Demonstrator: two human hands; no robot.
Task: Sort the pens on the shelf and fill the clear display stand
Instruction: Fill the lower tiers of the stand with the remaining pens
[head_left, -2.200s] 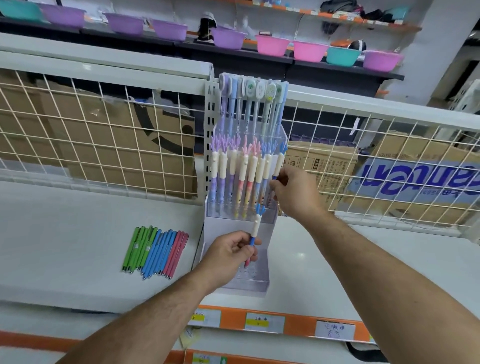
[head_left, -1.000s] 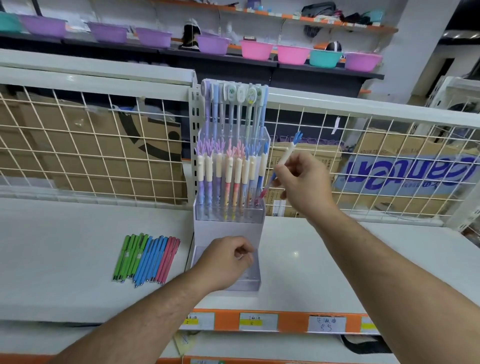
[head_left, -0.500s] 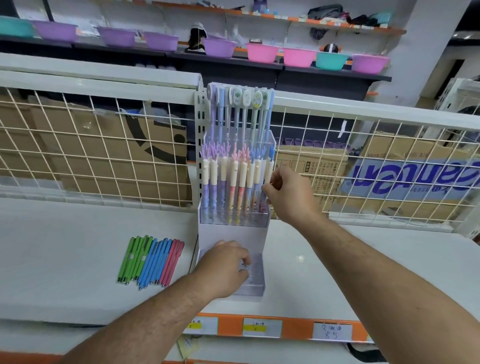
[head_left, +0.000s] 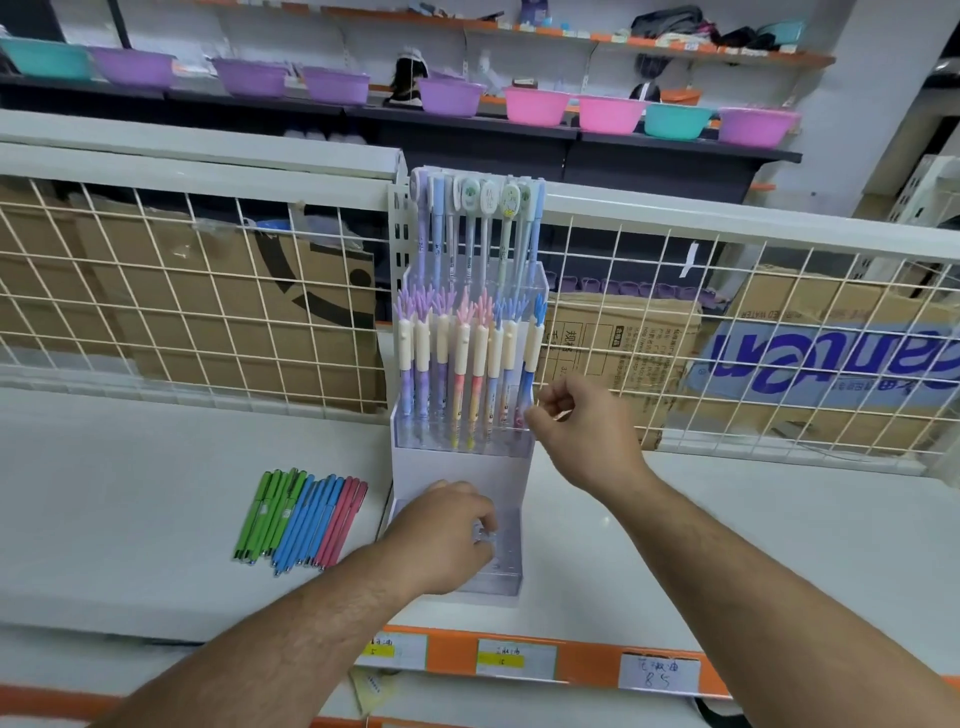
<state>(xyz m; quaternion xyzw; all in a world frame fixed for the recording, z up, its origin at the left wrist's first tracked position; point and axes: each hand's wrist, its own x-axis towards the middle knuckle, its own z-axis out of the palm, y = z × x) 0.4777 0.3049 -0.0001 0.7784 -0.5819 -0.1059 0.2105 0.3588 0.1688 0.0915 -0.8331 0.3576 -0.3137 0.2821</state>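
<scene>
While the left hand (head_left: 441, 535) gripped the clear acrylic tiered display stand (head_left: 467, 470), the right hand (head_left: 582, 431) hung curled beside it.
Left fingers wrapped the low front tier. Right fingers were bent and held nothing, with the thumb by the stand's wall, just below the upright tuft-topped, cream-capped pens (head_left: 460, 358). Loose green, blue and pink pens (head_left: 301, 514) lay on the white shelf (head_left: 130, 493), left of the left hand.

"8 5" on shelf price label (head_left: 658, 674)

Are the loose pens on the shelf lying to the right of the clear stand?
No, the loose pens lie flat on the shelf to the left of the clear stand.
</scene>
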